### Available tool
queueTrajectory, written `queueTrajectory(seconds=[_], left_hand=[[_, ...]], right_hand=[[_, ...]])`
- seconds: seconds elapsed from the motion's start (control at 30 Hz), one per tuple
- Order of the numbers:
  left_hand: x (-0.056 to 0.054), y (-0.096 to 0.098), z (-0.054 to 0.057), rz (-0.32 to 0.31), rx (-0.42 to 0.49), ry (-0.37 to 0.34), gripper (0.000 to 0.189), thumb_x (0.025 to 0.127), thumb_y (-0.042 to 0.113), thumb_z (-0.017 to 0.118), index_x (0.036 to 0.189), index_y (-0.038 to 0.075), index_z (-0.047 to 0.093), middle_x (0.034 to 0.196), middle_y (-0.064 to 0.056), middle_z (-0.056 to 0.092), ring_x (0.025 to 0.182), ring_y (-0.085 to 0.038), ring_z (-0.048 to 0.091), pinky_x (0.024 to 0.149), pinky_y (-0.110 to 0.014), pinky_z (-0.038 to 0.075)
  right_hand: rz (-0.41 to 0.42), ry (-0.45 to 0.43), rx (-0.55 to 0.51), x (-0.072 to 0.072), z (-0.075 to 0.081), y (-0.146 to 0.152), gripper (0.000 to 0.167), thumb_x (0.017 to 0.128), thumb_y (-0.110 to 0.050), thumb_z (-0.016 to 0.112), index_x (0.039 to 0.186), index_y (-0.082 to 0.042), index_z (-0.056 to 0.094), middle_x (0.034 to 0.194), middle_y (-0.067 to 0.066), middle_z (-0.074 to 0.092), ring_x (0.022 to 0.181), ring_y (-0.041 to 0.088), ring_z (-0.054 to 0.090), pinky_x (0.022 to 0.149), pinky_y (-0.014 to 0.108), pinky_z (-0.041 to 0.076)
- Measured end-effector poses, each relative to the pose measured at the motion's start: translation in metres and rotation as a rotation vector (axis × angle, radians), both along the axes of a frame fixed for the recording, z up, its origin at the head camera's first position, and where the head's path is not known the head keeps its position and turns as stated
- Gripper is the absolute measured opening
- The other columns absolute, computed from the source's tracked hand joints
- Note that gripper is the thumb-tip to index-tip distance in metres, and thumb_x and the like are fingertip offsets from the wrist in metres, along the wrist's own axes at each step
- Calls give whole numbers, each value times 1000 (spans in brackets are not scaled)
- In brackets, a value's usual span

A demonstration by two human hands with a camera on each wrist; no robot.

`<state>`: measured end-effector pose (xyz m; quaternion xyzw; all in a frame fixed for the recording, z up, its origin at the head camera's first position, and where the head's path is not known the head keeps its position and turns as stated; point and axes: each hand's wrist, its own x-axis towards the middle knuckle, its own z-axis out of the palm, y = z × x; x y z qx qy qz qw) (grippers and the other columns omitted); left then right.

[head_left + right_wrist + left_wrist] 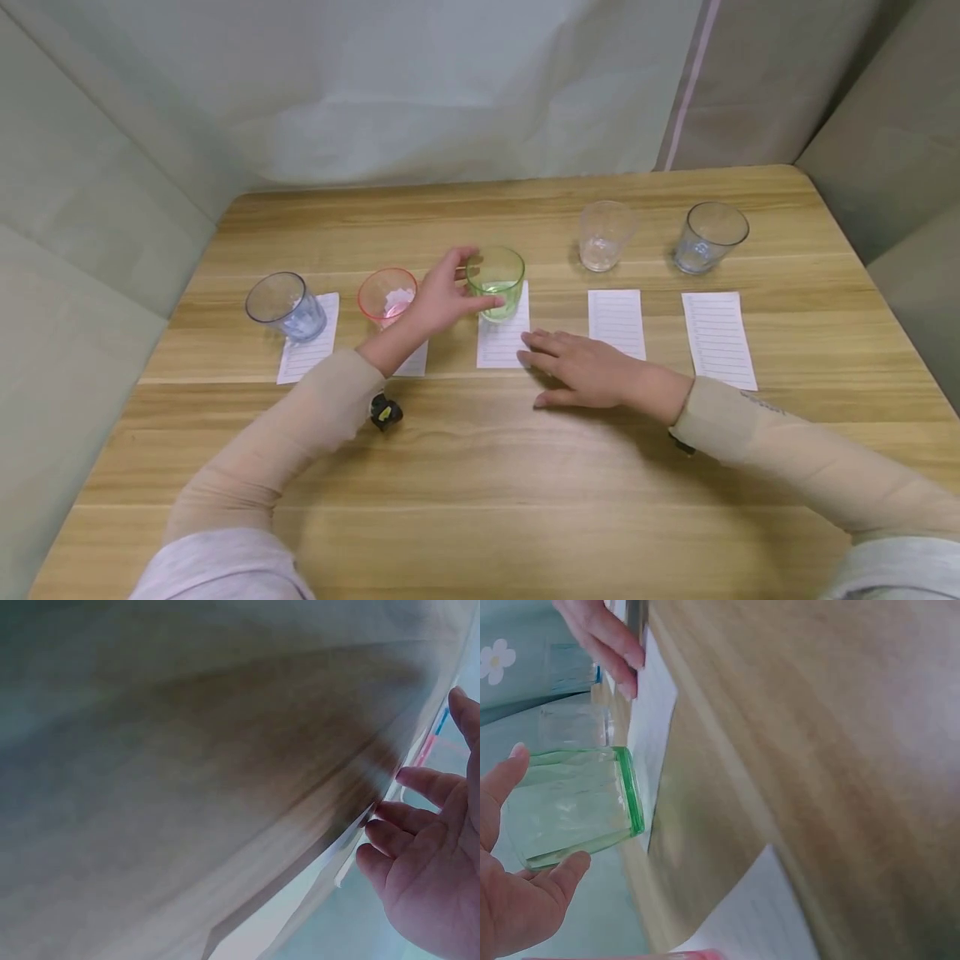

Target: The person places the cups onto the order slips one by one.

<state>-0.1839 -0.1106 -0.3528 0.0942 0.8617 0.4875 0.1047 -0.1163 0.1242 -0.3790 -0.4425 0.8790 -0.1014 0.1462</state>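
My left hand [444, 293] holds a green glass [501, 302] from its left side, thumb at the front and fingers behind. In the left wrist view the thumb and fingers lie on opposite sides of the green glass [577, 802]. The glass stands upright over the far part of a lined paper slip [501, 346]; whether its base touches the paper is hard to tell. My right hand [588, 371] lies low over the table, palm down with fingers extended, its fingertips close to that slip's right edge.
A blue glass [300, 321] and a red-rimmed glass [390, 307] stand on slips at the left. Farther back at the right are a clear glass [602, 246] and a grey-blue glass [701, 250], behind two lined slips [617, 321]. Curtain-like walls surround the wooden table [480, 500].
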Motion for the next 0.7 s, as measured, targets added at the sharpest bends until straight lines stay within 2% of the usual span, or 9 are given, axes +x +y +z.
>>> queueTrajectory(seconds=[0.23, 0.43, 0.7], left_hand=[[2, -4, -4, 1, -1, 7, 86, 75, 23, 82, 143, 3, 33, 141, -15, 43, 129, -31, 45, 102, -35, 46], [3, -4, -6, -7, -22, 12, 89, 73, 26, 83, 143, 4, 33, 141, -12, 44, 128, -30, 46, 102, -35, 46], [5, -2, -10, -38, -3, 48, 88, 71, 19, 85, 141, 2, 34, 138, -16, 46, 126, -31, 48, 103, -34, 46]], right_hand=[[29, 46, -22, -1, -2, -2, 68, 93, -47, 54, 144, -4, 40, 152, 20, 32, 140, 34, 30, 113, 47, 30], [26, 34, -16, -1, 1, -4, 70, 93, -48, 54, 145, -4, 38, 153, 19, 30, 141, 34, 28, 115, 47, 28], [21, 38, -9, -3, 1, -4, 71, 92, -49, 55, 145, -4, 38, 153, 19, 29, 142, 34, 27, 115, 46, 27]])
